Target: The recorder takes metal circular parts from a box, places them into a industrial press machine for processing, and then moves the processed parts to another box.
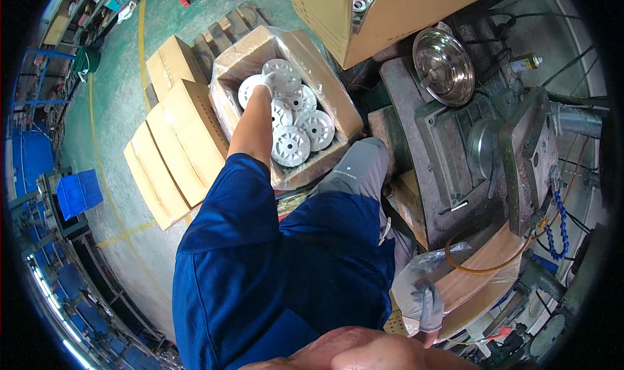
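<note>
My left hand (267, 80), in a pale glove, reaches into an open cardboard box (244, 52) lined with clear plastic. Its fingers close at the rim of a pale metal disc (249, 92); the far fingertips are partly hidden. Several round cast metal discs with ribbed faces lie around it, among them one disc (290, 145) near the box's near side and another disc (282, 75) beyond the hand. At the lower right, my right hand (429, 308) wears a grey glove and hangs with fingers loosely stretched, beside clear plastic (408, 284) in another carton. I see nothing held in it.
A heavy machine (455, 149) stands to my right, with a shiny metal bowl (444, 67) on it and a blue jointed hose (559, 230). A carton (370, 35) of metal parts sits at the top. Closed cartons (179, 139) and a blue bin (79, 194) are to the left.
</note>
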`<state>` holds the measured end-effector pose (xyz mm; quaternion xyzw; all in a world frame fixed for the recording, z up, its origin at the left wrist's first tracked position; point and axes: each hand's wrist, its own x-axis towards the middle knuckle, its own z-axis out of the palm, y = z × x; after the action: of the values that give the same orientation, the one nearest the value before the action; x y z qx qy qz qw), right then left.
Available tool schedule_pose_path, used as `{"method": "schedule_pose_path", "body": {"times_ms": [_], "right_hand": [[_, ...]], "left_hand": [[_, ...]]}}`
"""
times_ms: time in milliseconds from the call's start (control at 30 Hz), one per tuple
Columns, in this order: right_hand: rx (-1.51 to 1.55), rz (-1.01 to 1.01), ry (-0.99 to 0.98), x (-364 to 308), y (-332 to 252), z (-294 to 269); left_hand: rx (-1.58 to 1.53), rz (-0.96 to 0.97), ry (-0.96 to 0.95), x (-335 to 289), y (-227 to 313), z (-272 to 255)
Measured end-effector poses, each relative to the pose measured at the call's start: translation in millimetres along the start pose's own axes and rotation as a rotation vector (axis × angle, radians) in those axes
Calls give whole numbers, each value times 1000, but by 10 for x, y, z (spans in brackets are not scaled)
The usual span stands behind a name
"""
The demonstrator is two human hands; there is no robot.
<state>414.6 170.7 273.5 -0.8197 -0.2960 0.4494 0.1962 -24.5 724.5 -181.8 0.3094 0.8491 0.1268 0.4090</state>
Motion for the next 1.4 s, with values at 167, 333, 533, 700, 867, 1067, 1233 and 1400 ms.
{"method": "schedule_pose_path", "body": {"times_ms": [167, 333, 533, 700, 867, 1067, 1233, 1400], "right_hand": [[-35, -36, -5, 138, -75, -27], [13, -67, 36, 246, -45, 128], [926, 27, -444, 1043, -561, 551], [1405, -297, -264, 997, -810, 457], [1346, -457, 130, 760, -659, 294], [1194, -636, 126, 917, -649, 211], [1069, -651, 211, 926, -590, 96], [1044, -425, 77, 752, -155, 135]], "left_hand": [[111, 134, 34, -1063, 239, -501], [-617, 434, -441, -2616, 207, -1215], [-18, 1637, -793, -4453, 962, -1247], [245, 2186, -725, -5419, 1379, -1035], [-119, 1206, -1041, -5787, 1348, -876], [-395, 1118, -1053, -6404, 1406, -93], [-382, 1267, -1020, -6408, 1686, 89], [-238, 1361, -664, -6226, 2532, 238]]}}
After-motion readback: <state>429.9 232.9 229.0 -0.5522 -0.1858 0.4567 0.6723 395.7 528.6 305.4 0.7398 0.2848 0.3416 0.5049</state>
